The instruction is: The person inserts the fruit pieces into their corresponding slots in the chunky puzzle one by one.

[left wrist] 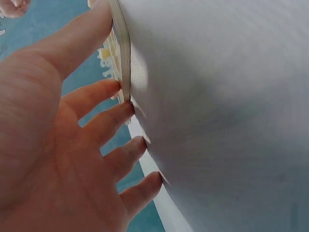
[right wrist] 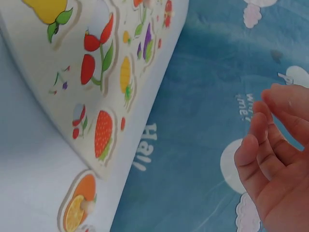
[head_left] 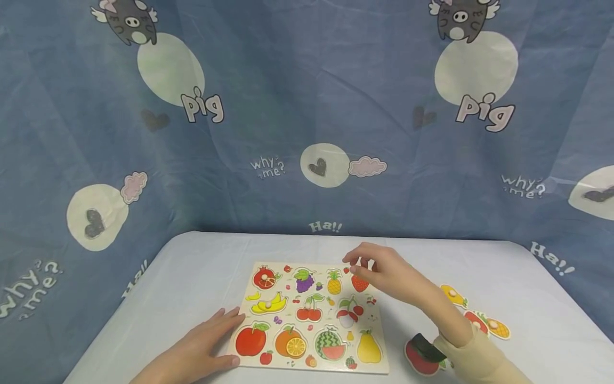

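Note:
A fruit puzzle board (head_left: 288, 320) lies flat on the table, with a pomegranate, grapes, bananas, cherries and other fruits in shaped outlines. My left hand (head_left: 203, 344) rests against its left edge, fingers spread and fairly straight; the left wrist view shows the fingertips at the board's side (left wrist: 124, 53). My right hand (head_left: 384, 269) hovers by the far right corner, near the strawberry (head_left: 360, 283). Its fingers are loosely bent with nothing between them, as the right wrist view shows the right hand (right wrist: 280, 154) too. Beside that corner lies an orange piece (right wrist: 77, 205) with a knob.
Right of the board lie loose fruit pieces: a yellow one (head_left: 453, 296), a red one (head_left: 476, 321), a pineapple (head_left: 499, 328) and a larger red piece (head_left: 421, 364) partly under a dark object (head_left: 426, 348) by the sleeve. Patterned blue cloth (head_left: 288, 202) hangs behind the white table (head_left: 201, 277).

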The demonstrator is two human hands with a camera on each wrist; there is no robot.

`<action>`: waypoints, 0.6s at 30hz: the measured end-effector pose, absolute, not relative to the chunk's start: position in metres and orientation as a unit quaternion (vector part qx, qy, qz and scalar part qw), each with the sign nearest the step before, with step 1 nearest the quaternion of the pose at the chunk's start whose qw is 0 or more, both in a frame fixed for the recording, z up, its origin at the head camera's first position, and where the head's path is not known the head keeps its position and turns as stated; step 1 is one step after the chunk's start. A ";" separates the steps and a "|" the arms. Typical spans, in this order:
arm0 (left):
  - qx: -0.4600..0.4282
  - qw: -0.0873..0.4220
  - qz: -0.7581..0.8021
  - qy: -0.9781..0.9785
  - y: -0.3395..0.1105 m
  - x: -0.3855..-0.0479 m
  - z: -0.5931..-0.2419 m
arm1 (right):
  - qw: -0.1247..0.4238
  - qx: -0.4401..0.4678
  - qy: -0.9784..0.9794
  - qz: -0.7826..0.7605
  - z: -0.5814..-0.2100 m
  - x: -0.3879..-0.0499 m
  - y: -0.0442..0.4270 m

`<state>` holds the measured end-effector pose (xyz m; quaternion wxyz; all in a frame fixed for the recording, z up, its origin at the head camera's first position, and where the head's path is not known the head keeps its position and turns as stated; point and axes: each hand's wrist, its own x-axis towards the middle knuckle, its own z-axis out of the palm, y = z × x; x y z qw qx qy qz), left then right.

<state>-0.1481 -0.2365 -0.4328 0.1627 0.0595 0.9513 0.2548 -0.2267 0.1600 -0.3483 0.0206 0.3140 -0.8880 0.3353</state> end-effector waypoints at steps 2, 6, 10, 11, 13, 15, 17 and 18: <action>0.059 0.163 0.255 0.951 -0.236 -0.148 -0.433 | 0.022 0.310 -0.888 0.338 -0.348 -0.226 0.164; 0.055 0.165 0.251 0.952 -0.236 -0.148 -0.433 | 0.026 0.307 -0.886 0.345 -0.349 -0.225 0.171; 0.048 0.171 0.250 0.952 -0.235 -0.149 -0.432 | 0.029 0.301 -0.885 0.355 -0.352 -0.225 0.179; 0.047 0.172 0.251 0.951 -0.235 -0.149 -0.432 | 0.030 0.299 -0.884 0.358 -0.353 -0.225 0.180; 0.046 0.175 0.253 0.950 -0.235 -0.149 -0.431 | 0.032 0.294 -0.884 0.362 -0.355 -0.226 0.184; 0.046 0.178 0.257 0.949 -0.235 -0.149 -0.431 | 0.033 0.287 -0.885 0.364 -0.356 -0.226 0.186; 0.047 0.177 0.258 0.948 -0.235 -0.149 -0.431 | 0.033 0.281 -0.887 0.364 -0.357 -0.225 0.189; 0.048 0.177 0.259 0.948 -0.235 -0.149 -0.431 | 0.033 0.278 -0.889 0.363 -0.357 -0.225 0.190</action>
